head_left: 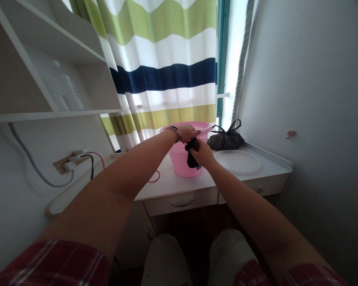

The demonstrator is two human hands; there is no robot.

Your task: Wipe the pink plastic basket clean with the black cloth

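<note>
In front of a pink perforated basket [186,165] on the desk, my right hand [203,153] is closed on a soft black bundle [192,161]. The bundle hangs down against the basket's side, with a small pale patch at its lower end; whether it is a folded bag or cloth I cannot tell. My left hand [187,134], with a beaded bracelet at the wrist, is bent over the bundle's top by the basket rim. Its fingers look closed at the bundle, partly hidden. A tied dark plastic bag [226,140] sits right of the basket.
A round white lid-like disc [238,162] lies on the white desk [164,186], right of the basket. A red cable [158,174] runs along the left. Plugs fill a wall socket [67,161]. Shelves [53,115] overhang at left; a striped curtain [167,75] hangs behind.
</note>
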